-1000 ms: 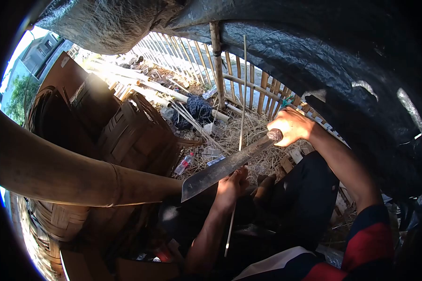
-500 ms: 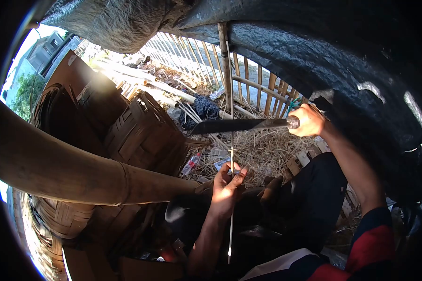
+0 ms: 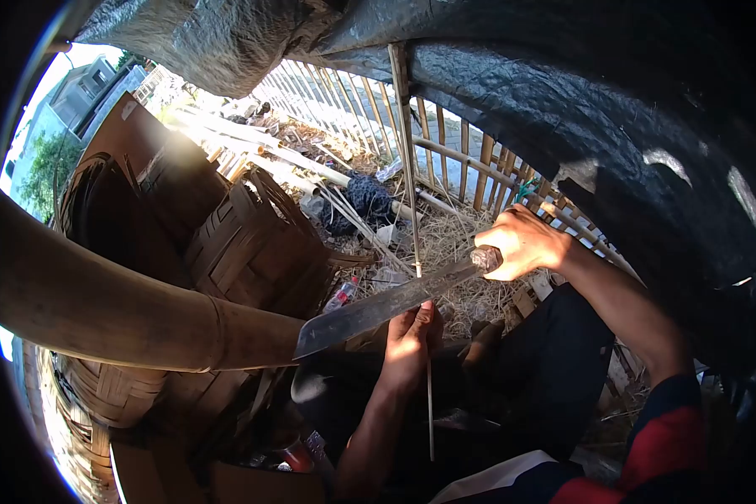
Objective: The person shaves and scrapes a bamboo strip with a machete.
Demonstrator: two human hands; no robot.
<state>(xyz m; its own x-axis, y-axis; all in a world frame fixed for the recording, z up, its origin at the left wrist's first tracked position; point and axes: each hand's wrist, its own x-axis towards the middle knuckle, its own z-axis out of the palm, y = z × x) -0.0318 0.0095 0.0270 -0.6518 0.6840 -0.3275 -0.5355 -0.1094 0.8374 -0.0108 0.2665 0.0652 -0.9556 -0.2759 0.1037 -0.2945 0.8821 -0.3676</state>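
My right hand [image 3: 525,242] is wrapped round the handle of a machete [image 3: 386,304]. Its broad, worn blade slants down to the left, crossing just above my left hand and in front of a thin bamboo strip [image 3: 431,412]. My left hand [image 3: 412,334] is closed on that strip, thumb up, with the fingers partly hidden. The strip runs upward past the blade toward an upright bamboo stick [image 3: 405,126] and hangs down below my hand over my dark trousers. Whether the blade touches the strip I cannot tell.
A thick bamboo pole [image 3: 160,315] crosses the left side. Woven bamboo baskets [image 3: 244,244] stand behind it. Straw, shavings and a plastic bottle [image 3: 343,294] litter the ground. Beyond is a bamboo fence [image 3: 470,160]; a dark tarp [image 3: 563,92] hangs overhead and to the right.
The machete has swung from nearly level to a downward-left slant, its tip lower and nearer. My right hand has moved left and down. My left fingers have closed more around the strip.
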